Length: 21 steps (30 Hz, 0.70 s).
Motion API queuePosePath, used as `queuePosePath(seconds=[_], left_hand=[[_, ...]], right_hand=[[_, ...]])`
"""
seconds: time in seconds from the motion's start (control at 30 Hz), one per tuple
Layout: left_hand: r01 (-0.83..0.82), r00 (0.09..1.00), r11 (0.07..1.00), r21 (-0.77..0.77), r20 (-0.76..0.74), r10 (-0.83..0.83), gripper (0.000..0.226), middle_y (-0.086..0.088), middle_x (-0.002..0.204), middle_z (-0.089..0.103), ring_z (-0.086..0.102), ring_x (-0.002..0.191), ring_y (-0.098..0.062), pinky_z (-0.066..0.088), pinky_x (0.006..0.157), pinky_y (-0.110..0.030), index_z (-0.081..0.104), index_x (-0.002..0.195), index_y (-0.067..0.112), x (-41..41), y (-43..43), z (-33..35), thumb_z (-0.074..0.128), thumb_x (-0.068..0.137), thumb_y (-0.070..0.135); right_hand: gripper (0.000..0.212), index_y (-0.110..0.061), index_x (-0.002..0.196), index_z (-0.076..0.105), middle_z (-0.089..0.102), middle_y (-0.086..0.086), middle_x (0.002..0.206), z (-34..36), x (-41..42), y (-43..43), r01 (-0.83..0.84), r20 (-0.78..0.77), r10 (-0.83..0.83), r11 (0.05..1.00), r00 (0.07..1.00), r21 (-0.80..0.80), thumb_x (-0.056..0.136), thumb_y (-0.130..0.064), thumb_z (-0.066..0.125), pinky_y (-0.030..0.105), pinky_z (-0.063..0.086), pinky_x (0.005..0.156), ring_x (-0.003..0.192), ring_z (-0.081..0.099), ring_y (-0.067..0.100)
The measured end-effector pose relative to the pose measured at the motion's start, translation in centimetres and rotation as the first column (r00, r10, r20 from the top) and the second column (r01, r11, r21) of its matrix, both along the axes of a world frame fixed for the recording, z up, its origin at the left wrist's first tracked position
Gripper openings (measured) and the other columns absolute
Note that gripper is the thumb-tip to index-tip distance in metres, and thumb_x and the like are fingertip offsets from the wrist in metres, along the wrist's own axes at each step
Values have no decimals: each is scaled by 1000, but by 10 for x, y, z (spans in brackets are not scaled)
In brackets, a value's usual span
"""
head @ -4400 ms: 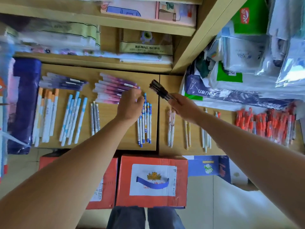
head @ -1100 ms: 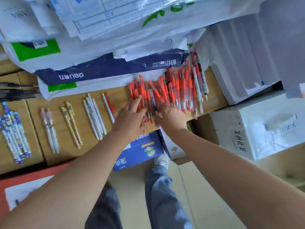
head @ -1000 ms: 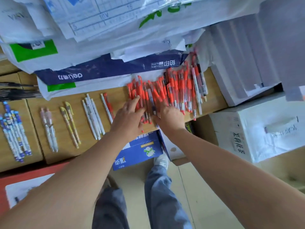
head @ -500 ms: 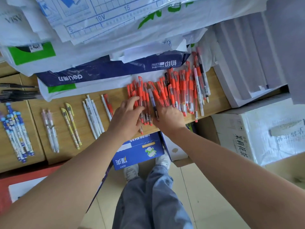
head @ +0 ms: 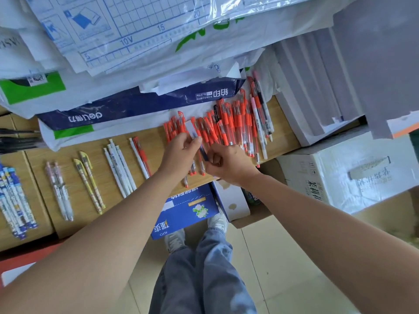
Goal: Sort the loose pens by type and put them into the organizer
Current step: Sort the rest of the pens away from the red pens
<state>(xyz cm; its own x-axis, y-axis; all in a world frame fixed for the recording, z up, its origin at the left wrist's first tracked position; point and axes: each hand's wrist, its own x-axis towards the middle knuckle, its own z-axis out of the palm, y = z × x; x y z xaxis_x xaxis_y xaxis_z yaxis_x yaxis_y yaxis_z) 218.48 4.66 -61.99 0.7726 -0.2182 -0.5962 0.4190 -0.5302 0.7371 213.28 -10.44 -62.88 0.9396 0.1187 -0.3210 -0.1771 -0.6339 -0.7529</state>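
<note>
Over the red pens (head: 229, 124), the left hand (head: 179, 153) and right hand (head: 229, 165) pinch one white-and-blue pen (head: 191, 130).

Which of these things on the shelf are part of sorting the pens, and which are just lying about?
Job: red pens; white-and-blue pen held by left hand and right hand; sorted white pens, yellow pens, pink pens.
Lying about: Deli paper pack, white carton, blue box.
</note>
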Motion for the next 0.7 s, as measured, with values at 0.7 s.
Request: queuePosePath(seconds=[0.7], left_hand=[[172, 982, 985, 25, -87, -169, 51, -31, 89, 62, 68, 75, -37, 47, 62, -46, 56, 105, 2, 21, -80, -13, 44, 89, 49]], right_hand=[[25, -14, 98, 54, 60, 2, 85, -29, 10, -116, 261, -32, -325, 812, 945, -523, 85, -33, 61, 30, 46, 57, 68, 59, 27]])
